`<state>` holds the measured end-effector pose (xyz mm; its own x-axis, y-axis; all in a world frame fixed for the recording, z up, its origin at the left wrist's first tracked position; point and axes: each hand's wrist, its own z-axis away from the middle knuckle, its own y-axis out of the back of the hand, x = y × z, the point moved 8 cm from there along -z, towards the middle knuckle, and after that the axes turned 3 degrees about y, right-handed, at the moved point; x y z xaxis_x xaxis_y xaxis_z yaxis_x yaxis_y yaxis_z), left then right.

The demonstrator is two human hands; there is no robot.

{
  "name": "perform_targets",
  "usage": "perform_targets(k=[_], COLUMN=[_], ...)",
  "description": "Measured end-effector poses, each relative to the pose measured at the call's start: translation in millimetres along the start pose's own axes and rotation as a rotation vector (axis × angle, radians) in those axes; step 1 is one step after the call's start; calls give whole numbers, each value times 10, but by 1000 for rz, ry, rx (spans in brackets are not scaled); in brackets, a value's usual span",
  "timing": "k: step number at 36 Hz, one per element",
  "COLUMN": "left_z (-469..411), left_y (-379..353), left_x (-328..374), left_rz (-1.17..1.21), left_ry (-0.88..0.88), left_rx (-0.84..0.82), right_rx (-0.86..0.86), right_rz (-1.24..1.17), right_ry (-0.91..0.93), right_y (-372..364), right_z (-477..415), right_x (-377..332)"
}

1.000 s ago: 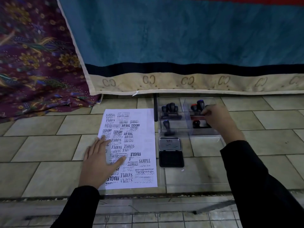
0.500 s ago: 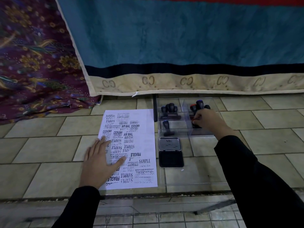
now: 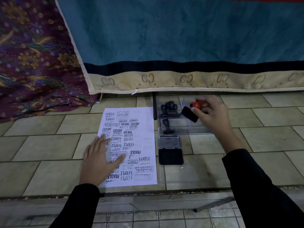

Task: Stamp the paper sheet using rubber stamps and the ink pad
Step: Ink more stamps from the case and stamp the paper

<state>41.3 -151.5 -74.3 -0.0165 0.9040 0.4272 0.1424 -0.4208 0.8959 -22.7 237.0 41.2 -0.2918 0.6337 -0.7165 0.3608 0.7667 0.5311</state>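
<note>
A white paper sheet (image 3: pixel 144 127) covered with many black stamp prints lies on a clear glass tabletop. My left hand (image 3: pixel 100 157) rests flat on the sheet's lower left part, fingers spread. My right hand (image 3: pixel 212 114) grips a red-handled rubber stamp (image 3: pixel 191 111) lifted above a clear plastic tray (image 3: pixel 184 131), its black base tilted toward the left. Dark-handled stamps (image 3: pixel 169 107) stand in the tray's left compartments. An open black ink pad (image 3: pixel 170 156) with its lid (image 3: pixel 169 142) folded back lies between the tray and the table's front edge.
A teal blanket (image 3: pixel 181 38) with a beige border hangs just behind the tray. A purple patterned cloth (image 3: pixel 32 55) lies at the back left. The glass table's front edge (image 3: pixel 148 189) runs just below the paper, with tiled floor showing through.
My right hand has pulled the red-handled stamp up out of the tray's right compartment and tilted it. The left hand has stayed on the paper.
</note>
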Motion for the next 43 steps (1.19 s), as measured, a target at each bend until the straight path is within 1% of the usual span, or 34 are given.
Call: perform_targets(k=[3,6,9,26,35,43], left_z=[-2,-10,-5,1,-2,2], left_y=[-6,-9,-12,-3,-5,-3], left_x=[-8,-11,-19,-6,-4,4], left_rz=[-4,-13,-3,1,-19,-12], left_ry=[-1,-1,3,2,2,5], left_rx=[-4,-2,-2,-7,-13,-19], right_rx=[-155,-346,-438,-504,-470,-479], right_rz=[-83,-85,-67,-78,-77,-100], right_ry=[71,123,185,174,178,171], right_y=[-166,-399,-571,-725,-774,-756], right_z=[217,479,680,900,886,905], right_x=[-271,-460,-550,-548,-534,-549])
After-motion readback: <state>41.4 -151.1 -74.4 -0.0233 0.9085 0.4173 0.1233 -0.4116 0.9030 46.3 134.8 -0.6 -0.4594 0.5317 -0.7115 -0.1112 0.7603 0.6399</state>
